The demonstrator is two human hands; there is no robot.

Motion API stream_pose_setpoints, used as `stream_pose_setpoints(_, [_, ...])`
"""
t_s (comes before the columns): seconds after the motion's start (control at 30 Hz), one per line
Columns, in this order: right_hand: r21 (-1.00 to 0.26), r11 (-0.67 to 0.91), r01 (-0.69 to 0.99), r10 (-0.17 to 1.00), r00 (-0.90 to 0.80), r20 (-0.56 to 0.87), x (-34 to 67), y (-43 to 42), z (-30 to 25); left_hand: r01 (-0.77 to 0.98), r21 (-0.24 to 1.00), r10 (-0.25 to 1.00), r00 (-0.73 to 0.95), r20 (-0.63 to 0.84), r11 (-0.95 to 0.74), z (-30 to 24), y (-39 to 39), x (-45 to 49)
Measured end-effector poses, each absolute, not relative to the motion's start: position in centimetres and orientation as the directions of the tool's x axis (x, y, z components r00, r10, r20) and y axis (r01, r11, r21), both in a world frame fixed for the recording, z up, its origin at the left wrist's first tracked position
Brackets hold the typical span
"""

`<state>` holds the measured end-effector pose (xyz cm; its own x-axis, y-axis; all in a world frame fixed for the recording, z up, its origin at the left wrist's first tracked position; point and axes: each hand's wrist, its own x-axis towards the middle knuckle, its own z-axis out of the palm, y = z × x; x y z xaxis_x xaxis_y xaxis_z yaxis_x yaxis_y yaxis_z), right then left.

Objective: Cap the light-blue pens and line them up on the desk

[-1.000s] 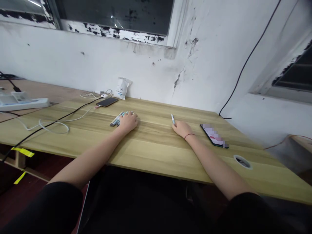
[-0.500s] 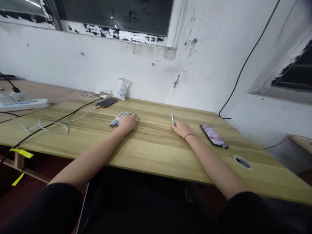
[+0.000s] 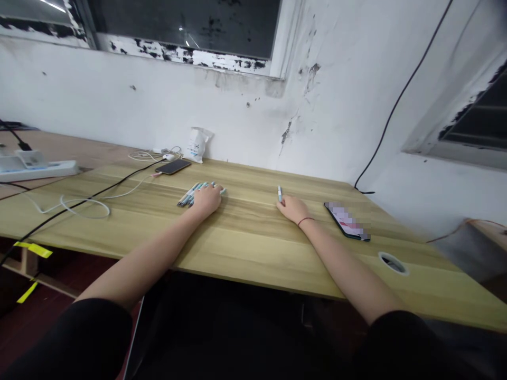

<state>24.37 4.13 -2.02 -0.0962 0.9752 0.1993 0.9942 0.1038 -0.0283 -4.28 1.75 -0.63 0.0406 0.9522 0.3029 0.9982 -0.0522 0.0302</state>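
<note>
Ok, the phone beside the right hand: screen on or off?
On: the phone to the right of the right hand shows a pale, pinkish image, its details pixelated.

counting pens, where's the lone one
In the head view, the lone pen sits right of centre in the right hand, left of the lit phone.

A single view is taken from the wearer's head, faced forward and tilted down across the yellow-brown wooden table [image 3: 245,248]. The bare left hand [image 3: 208,199] and bare right hand [image 3: 293,209] are seen from above, fairly near; the scuffed white wall [image 3: 178,105] is framed beyond.
</note>
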Motion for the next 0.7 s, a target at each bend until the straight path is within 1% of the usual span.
stream_pose_setpoints(0.17, [-0.056,0.037,0.998,0.988,-0.028,0.155,23.6,4.2,-1.9,0.997,0.035,0.947,0.058,0.315,-0.072,-0.7,1.6,-4.2])
stream_pose_setpoints(0.4, [-0.069,0.020,0.997,0.988,-0.009,0.152,22.8,4.3,-1.8,0.995,0.059,0.953,0.056,0.298,-0.078,-0.4,1.5,-4.2])
stream_pose_setpoints(0.57, [-0.083,0.027,0.996,0.984,-0.012,0.177,21.9,4.7,-1.9,0.990,0.086,0.940,0.078,0.333,-0.112,-0.5,1.7,-4.0])
stream_pose_setpoints(0.7, [-0.099,0.028,0.995,0.982,-0.009,0.187,21.0,4.9,-2.1,0.978,0.116,0.910,0.113,0.399,-0.172,-0.6,1.6,-3.6])
